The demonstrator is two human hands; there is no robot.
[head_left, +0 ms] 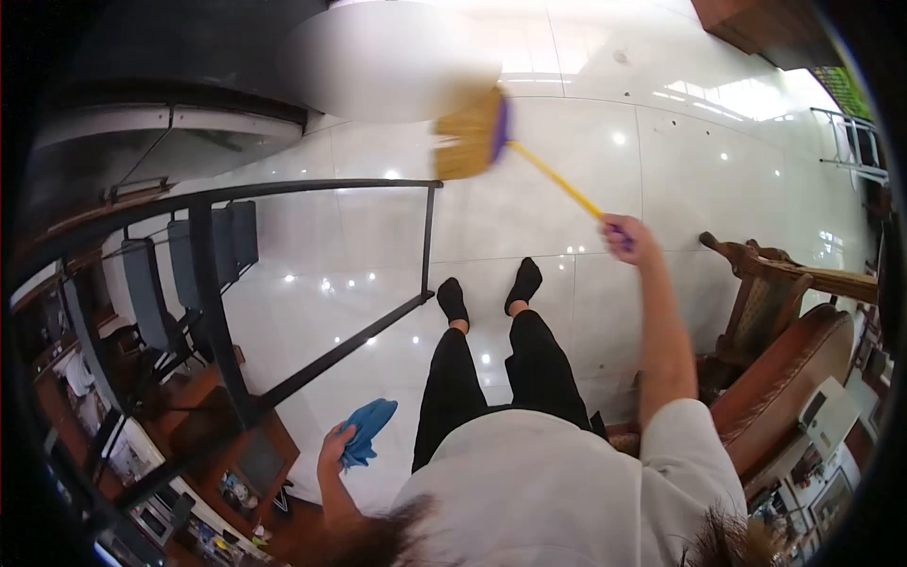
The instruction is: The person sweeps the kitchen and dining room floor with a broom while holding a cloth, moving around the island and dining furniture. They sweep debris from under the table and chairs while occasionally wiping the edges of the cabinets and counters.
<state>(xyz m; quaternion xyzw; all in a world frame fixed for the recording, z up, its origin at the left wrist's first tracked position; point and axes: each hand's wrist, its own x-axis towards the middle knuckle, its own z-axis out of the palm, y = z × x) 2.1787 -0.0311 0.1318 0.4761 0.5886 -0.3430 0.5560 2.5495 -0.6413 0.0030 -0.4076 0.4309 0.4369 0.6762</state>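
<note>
A yellow broom handle with a purple grip is held in my right hand (628,239), fingers wrapped round its end. The broom (472,132), with tan bristles and a purple collar, reaches up and left over the glossy tiled floor, its head slightly blurred. Beside the bristles is a blurred white rounded object (378,61). Down at the left, my left hand (335,446) grips a crumpled blue cloth (367,433) away from my body.
A black metal frame (331,369) stands on the left, close to my feet. Grey chairs (151,293) are behind it. At the right are a carved wooden chair (761,283) and a brown padded seat (794,387). Brown furniture (756,28) stands at the top right.
</note>
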